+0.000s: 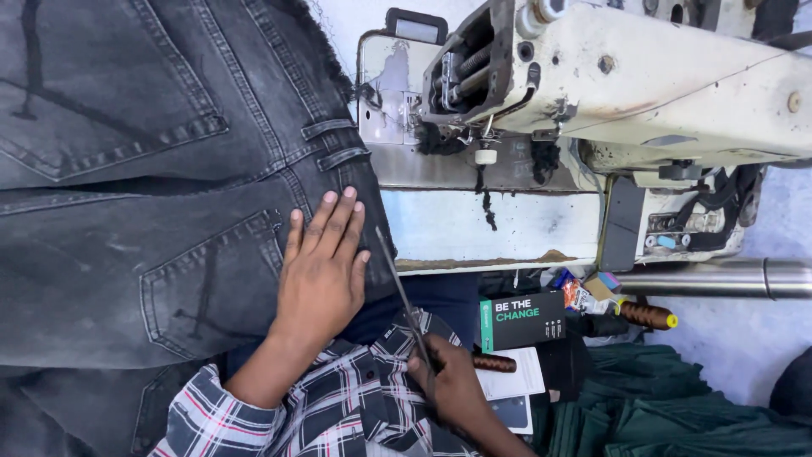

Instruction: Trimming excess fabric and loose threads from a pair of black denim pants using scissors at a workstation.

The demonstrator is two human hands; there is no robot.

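My left hand (323,269) lies flat, fingers together, on dark grey denim jeans (152,169) near a back pocket (207,283) and the waistband with its belt loops (334,144). My right hand (444,381) is closed around a thin, long dark metal tool (399,283) that points up toward the waistband edge. Both arms wear a plaid shirt sleeve (338,406). The jeans spread over the left half of the view.
A worn white industrial sewing machine (643,85) stands at the upper right, its needle area (482,140) over a metal plate. A dark box (522,320), small packets, a brown thread spool (647,316), a metal bar (719,278) and stacked green fabric (677,406) lie to the right.
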